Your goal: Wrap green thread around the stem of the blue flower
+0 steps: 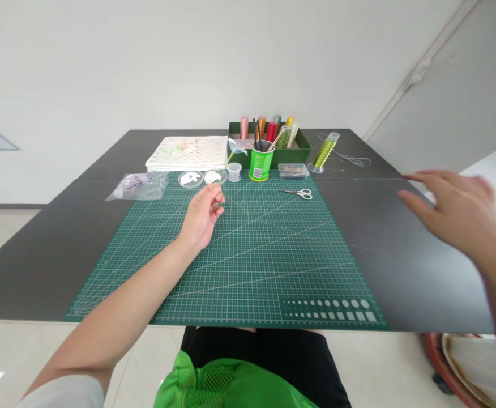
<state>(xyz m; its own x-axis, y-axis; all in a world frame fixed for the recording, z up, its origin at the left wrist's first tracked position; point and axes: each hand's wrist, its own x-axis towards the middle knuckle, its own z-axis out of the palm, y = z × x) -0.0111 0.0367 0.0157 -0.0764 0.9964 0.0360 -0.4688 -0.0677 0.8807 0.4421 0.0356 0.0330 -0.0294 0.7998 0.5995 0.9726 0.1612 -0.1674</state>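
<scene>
Pale blue, a small flower (232, 145) tops a thin yellow-green stem (230, 158), its head just left of the green can (260, 164). The left hand (203, 215) reaches forward on the near left side of the can, thumb and fingertips pinched together on the stem. The right hand (456, 207), blurred, is raised well to the can's right, thumb and fingers spread apart. A gridded green cutting mat (256, 249) stretches toward the viewer from the can, over a dark table (371, 226); white-handled scissors (304, 194) lie right of the can. Behind it rises a white wall (188, 62).
</scene>
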